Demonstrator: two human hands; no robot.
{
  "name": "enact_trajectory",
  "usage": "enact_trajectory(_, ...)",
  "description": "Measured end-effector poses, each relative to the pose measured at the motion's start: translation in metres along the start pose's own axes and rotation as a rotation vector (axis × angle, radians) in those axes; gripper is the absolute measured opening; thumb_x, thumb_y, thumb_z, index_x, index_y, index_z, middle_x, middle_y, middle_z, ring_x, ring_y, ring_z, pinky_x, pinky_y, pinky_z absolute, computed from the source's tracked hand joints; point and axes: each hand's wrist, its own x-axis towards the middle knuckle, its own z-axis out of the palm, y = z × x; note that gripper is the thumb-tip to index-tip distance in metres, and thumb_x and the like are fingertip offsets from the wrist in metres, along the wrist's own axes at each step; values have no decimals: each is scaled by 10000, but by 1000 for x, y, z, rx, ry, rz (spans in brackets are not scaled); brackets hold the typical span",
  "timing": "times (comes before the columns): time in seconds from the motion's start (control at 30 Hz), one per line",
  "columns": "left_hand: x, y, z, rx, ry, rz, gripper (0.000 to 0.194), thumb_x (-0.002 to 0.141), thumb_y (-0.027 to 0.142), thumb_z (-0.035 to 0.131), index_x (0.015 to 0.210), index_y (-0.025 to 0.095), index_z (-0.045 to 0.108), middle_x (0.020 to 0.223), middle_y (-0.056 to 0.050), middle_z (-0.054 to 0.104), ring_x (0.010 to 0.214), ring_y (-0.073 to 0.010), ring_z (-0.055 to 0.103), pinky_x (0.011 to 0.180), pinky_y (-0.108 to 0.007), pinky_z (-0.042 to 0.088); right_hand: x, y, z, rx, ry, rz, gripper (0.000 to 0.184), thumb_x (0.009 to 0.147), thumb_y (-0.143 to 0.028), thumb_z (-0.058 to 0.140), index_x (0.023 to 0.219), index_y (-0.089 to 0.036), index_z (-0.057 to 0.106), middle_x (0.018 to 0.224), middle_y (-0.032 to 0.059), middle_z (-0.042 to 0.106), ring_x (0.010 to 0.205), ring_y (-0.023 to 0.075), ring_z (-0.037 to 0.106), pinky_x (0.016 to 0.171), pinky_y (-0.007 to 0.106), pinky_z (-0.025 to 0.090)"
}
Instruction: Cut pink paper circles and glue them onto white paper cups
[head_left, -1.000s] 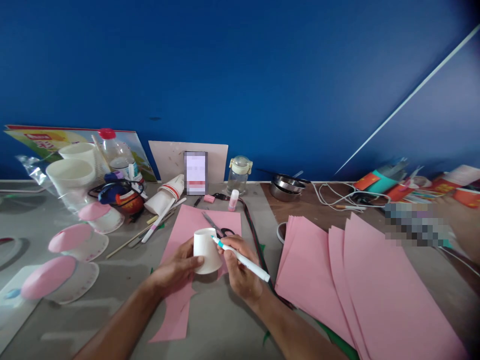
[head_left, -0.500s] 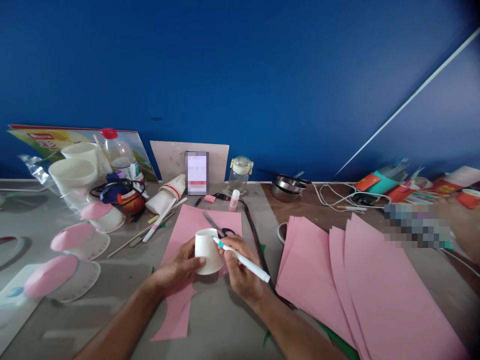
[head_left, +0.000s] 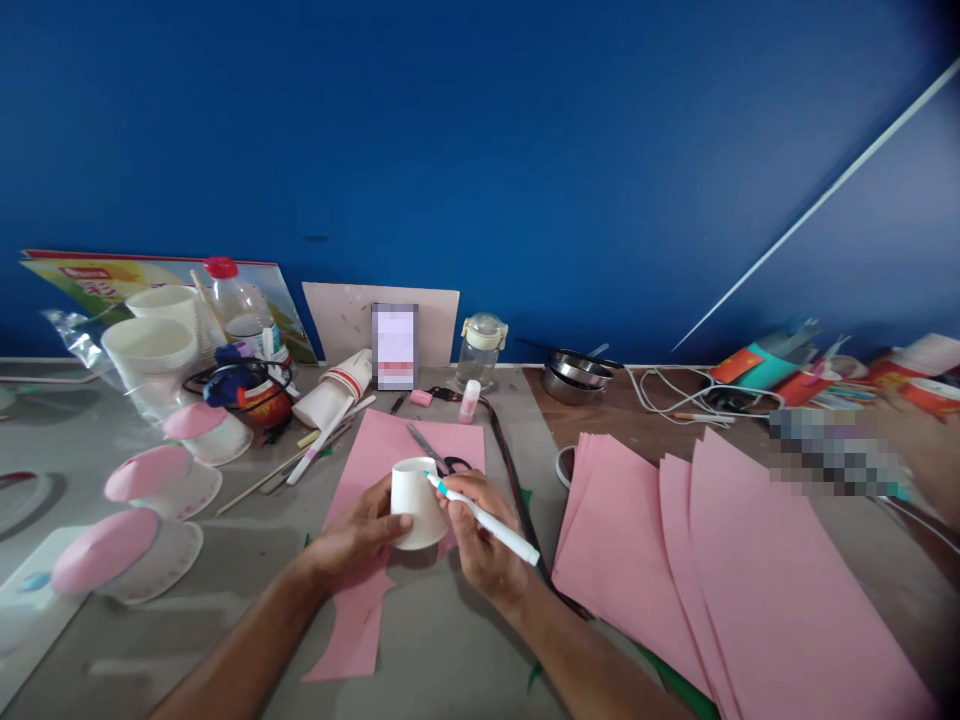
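Observation:
My left hand (head_left: 365, 532) grips a white paper cup (head_left: 415, 505) from its left side, thumb across the front. The cup is held upside down, its wider rim low. A white marker (head_left: 491, 530) with a turquoise band sits in my right hand (head_left: 484, 550), its tip at the cup's upper right side. Just behind the cup lie scissors (head_left: 452, 463) on a sheet of pink paper (head_left: 382, 437), which runs under my left hand to a cut scrap. Whether the marker has left a line on the cup, I cannot tell.
Paper cups with pink tops (head_left: 150, 473) stand at left, near stacked white cups (head_left: 148, 340). A stack of pink sheets (head_left: 765, 570) lies at right. Behind are a glue stick (head_left: 469, 402), a glass jar (head_left: 481, 352), a phone (head_left: 395, 345) and metal bowls (head_left: 576, 375).
My hands, the cup and the marker hold nearly the same place, with the tip still against the cup. The whole view has shifted very slightly.

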Motion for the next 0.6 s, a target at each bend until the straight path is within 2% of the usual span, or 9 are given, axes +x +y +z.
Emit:
enact_trajectory(0.33, 0, 0, 1, 26, 2, 12, 605, 757, 261, 706, 1317, 196, 485, 1133, -118, 610, 946, -235, 577, 786, -330, 443, 0, 0, 0, -1, 1, 6, 185, 920, -224, 435, 1028, -205, 584, 896, 69, 674, 861, 186, 635, 832, 359, 519)
enact_trajectory(0.6, 0, 1, 2, 37, -1, 7, 623, 756, 267, 706, 1326, 190, 469, 1141, -128, 602, 923, -226, 577, 743, -298, 445, 0, 1, 1, 16, 5, -5, 191, 920, -222, 438, 1040, -210, 586, 886, 69, 669, 874, 191, 632, 838, 369, 519)
